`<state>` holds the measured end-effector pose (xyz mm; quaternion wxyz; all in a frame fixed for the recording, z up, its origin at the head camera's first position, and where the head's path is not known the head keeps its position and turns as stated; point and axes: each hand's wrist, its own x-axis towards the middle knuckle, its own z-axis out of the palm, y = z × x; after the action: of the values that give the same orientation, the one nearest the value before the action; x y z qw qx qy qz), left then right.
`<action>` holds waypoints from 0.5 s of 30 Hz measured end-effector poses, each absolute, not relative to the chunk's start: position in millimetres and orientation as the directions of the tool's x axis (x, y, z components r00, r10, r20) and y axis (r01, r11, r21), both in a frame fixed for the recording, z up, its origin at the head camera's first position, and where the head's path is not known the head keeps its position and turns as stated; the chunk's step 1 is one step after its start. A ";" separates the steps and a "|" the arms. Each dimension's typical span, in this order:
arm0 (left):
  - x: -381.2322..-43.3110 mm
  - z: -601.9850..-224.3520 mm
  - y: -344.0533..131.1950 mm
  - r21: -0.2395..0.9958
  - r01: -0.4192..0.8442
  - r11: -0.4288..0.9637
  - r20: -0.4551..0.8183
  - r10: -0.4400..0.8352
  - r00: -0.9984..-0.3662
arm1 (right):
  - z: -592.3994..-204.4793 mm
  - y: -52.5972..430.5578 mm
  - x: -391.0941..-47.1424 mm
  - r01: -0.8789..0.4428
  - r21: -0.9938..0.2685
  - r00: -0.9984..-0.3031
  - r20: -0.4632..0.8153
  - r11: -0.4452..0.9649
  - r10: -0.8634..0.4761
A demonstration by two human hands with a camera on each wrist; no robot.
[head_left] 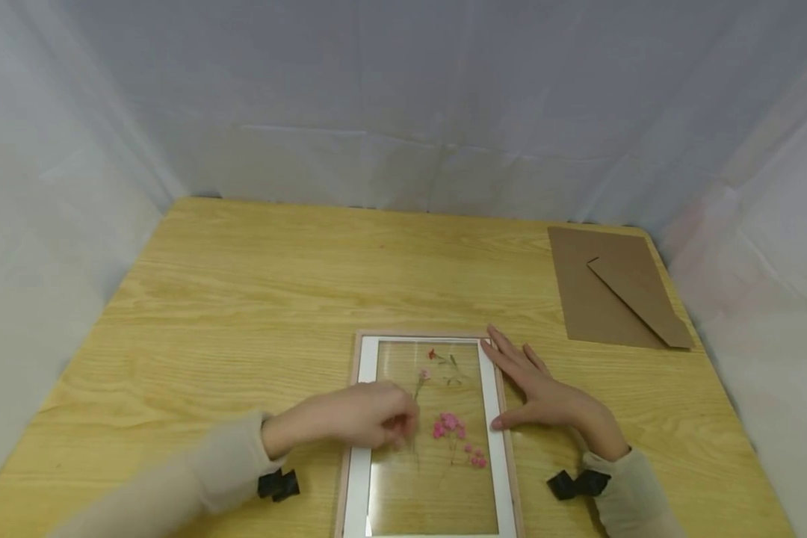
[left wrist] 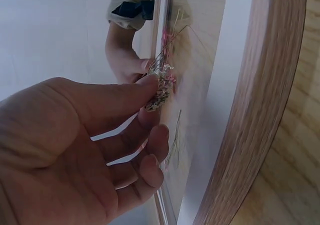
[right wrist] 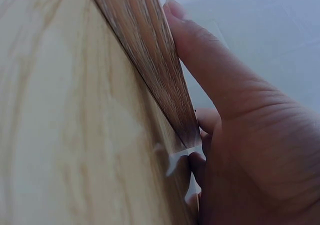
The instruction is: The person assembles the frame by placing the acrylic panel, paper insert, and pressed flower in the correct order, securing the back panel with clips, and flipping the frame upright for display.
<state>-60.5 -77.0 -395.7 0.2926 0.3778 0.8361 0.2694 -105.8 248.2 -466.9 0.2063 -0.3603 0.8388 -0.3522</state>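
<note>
A wooden picture frame (left wrist: pixel 260 80) with a white border (head_left: pixel 359 489) and a clear pane lies at the table's near edge. Over its left half is my left hand (head_left: pixel 363 415), thumb and fingertips pinching a sprig of tiny whitish dried flowers (left wrist: pixel 162 92). Pressed flowers lie on the pane: a red one (head_left: pixel 433 353) near the top, a pale pink one (head_left: pixel 424 373), a bright pink cluster (head_left: pixel 449 424) and smaller pink blooms (head_left: pixel 476 456). My right hand (head_left: pixel 551 396) rests spread along the frame's right edge, thumb and fingertips on the border.
At the table's far right corner lies a brown backing board (head_left: pixel 568 291) with a folding stand leg (head_left: pixel 639 302) on it. The wooden table (head_left: pixel 242 299) is enclosed by white sheeting (head_left: pixel 410 97) at the back and sides.
</note>
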 end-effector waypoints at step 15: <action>-32.9 -406.0 -72.2 0.318 0.691 0.649 -0.131 0.752 -0.646 | -465.2 247.6 -103.7 -0.456 -0.747 -0.655 -0.086 0.483 -0.751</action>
<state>-32.9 -72.2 -406.0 0.1268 0.4014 0.8990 0.1204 -103.7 247.6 -465.2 0.2056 -0.3607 0.8364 -0.3579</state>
